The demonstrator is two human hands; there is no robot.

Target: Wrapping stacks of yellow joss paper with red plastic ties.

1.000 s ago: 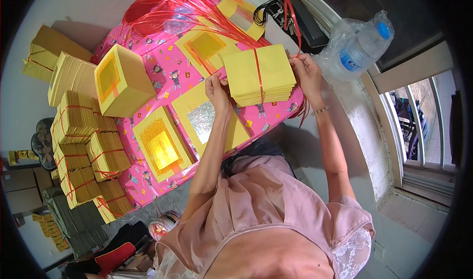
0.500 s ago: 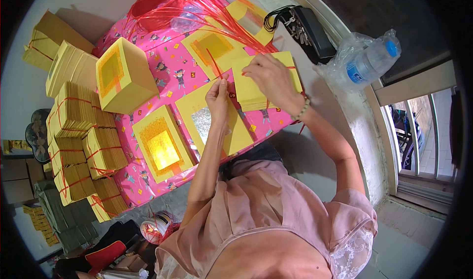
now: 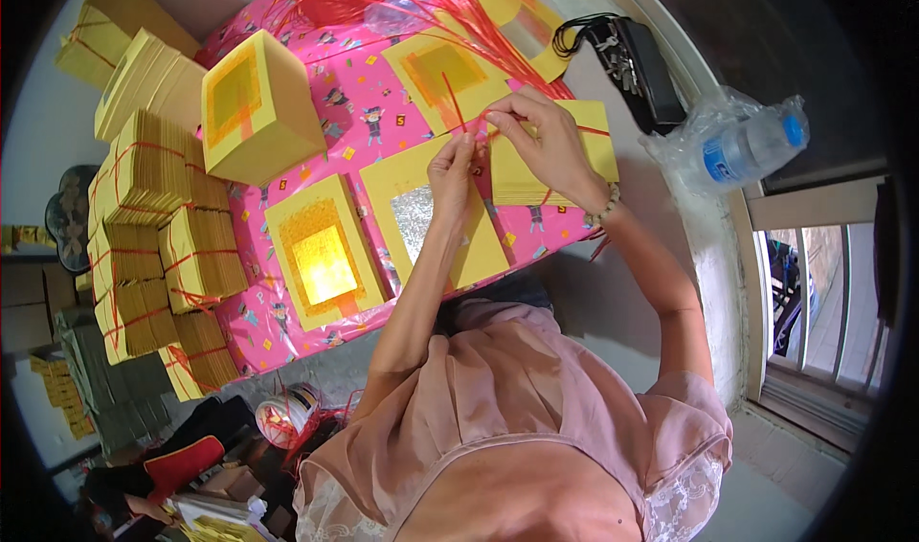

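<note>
My left hand (image 3: 450, 173) is closed in a pinch on a red plastic string (image 3: 453, 101), whose loose end sticks up above the fingertips. My right hand (image 3: 550, 145) pinches the string close by, at the left edge of a stack of yellow paper (image 3: 589, 167). Red string crosses the top of that stack and shows at its front edge. Part of the stack is hidden under my right hand and wrist. Below my left hand lies a yellow stack with a silver square (image 3: 414, 218), partly covered by my forearm. Left of it is one with a gold square (image 3: 324, 264).
Tied yellow bundles (image 3: 144, 183) are piled along the table's left side, beside a tall yellow stack (image 3: 258, 111). Loose red strings (image 3: 469, 39) spread across the back. A black pouch with keys (image 3: 637, 73) and a bagged plastic bottle (image 3: 747, 149) lie at the right.
The view has shifted, so the table contents sit a little differently in the picture. Both hands stay at the stack's left edge, and the right fingers now pinch the string nearer the left hand.
</note>
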